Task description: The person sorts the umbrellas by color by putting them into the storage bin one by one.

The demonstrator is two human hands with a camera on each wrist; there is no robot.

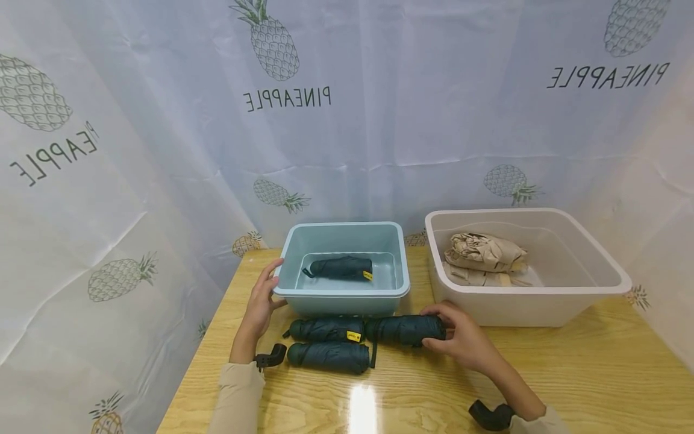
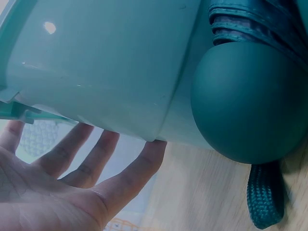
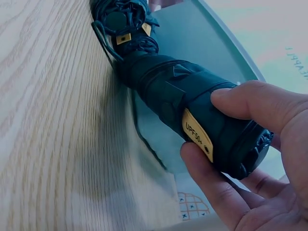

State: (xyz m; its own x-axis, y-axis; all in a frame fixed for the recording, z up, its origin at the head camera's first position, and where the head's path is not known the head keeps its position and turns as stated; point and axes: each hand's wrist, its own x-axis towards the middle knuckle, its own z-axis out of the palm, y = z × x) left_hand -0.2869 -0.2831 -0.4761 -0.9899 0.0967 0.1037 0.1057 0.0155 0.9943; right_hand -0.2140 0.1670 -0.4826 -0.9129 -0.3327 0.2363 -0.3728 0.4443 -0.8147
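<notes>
My right hand (image 1: 461, 339) holds a dark green folded umbrella (image 1: 403, 330) by its right end, thumb on one side and fingers on the other. In the right wrist view a yellow UPF50+ label (image 3: 198, 134) shows on this umbrella. Spread, fairly straight fingers of my left hand (image 1: 261, 308) touch the left side of a light blue bin (image 1: 347, 293). One dark folded umbrella (image 1: 338, 267) lies inside that bin. In front of it, two more lie on the table, a labelled umbrella (image 1: 320, 330) nearer the bin and another umbrella (image 1: 328, 357) nearer me.
To the right stands a larger off-white bin (image 1: 515, 307) with crumpled tan wrapped items (image 1: 482, 253) inside. A wooden table (image 1: 423, 398) carries everything. Behind and at the sides hangs a white curtain (image 1: 379, 138) printed with pineapples.
</notes>
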